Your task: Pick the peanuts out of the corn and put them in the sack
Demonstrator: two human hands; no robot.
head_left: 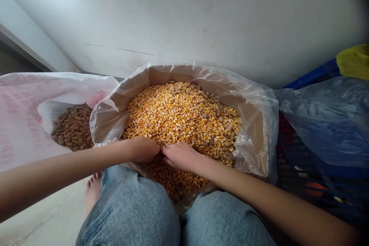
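Observation:
A heap of yellow corn kernels (173,111) fills a cardboard box lined with a clear plastic bag (256,138). Unshelled peanuts (229,126) lie scattered among the kernels, mostly at the right and far side. My left hand (147,149) bends down into the near side of the corn, its fingers hidden from view. Close against it, my right hand (181,156) rests on the kernels with its fingers curled inward; whatever they hold is hidden.
Left of the box, a white plastic bag with pink print (23,123) contains more peanuts (75,127). At the right stands a dark blue crate (325,184) with a clear plastic sheet (331,119) over it. A pale wall (184,19) rises behind; my knees (135,207) border the near side.

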